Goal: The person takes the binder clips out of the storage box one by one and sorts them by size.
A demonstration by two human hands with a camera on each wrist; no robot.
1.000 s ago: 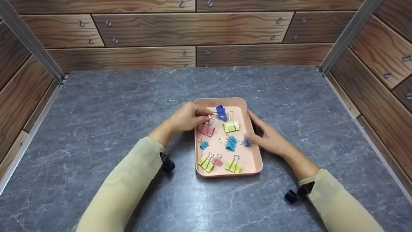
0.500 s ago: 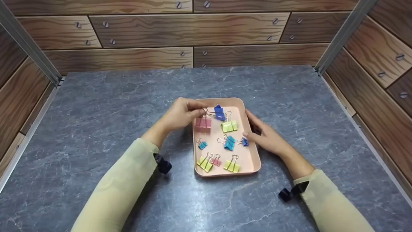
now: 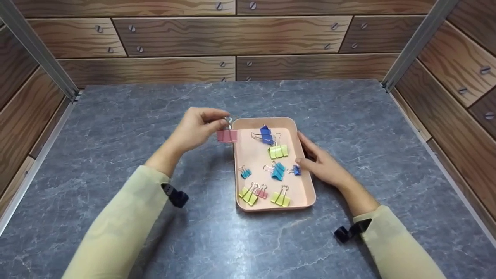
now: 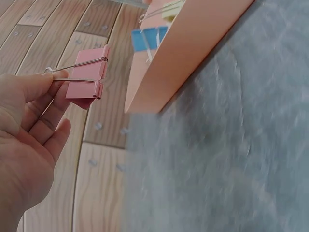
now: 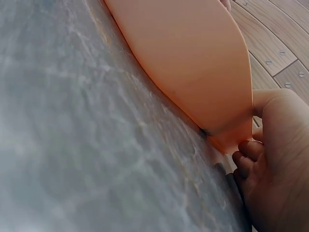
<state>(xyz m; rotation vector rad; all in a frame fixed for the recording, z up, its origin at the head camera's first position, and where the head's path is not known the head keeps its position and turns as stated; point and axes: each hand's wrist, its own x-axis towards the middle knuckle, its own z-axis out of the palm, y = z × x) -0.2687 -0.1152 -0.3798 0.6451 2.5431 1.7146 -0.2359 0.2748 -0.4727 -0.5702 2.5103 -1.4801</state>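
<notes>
A pink binder clip hangs by its wire handles from the thumb and fingertips of my left hand, just outside the tray's upper left side. In the left wrist view the clip is held by its handles, its body pointing away from the palm. My right hand grips the right wall of the pale pink tray, thumb over the rim and fingers outside. Curled fingers show low against the tray wall in the right wrist view.
Inside the tray lie a large blue clip, a yellow-green clip, a teal clip, a small blue clip, a small teal clip and several others near its front. Wood-patterned walls enclose the grey marbled table.
My left hand has lifted the pink binder clip out of the tray and carried it left past the rim. The right hand stays at the tray's right side.
</notes>
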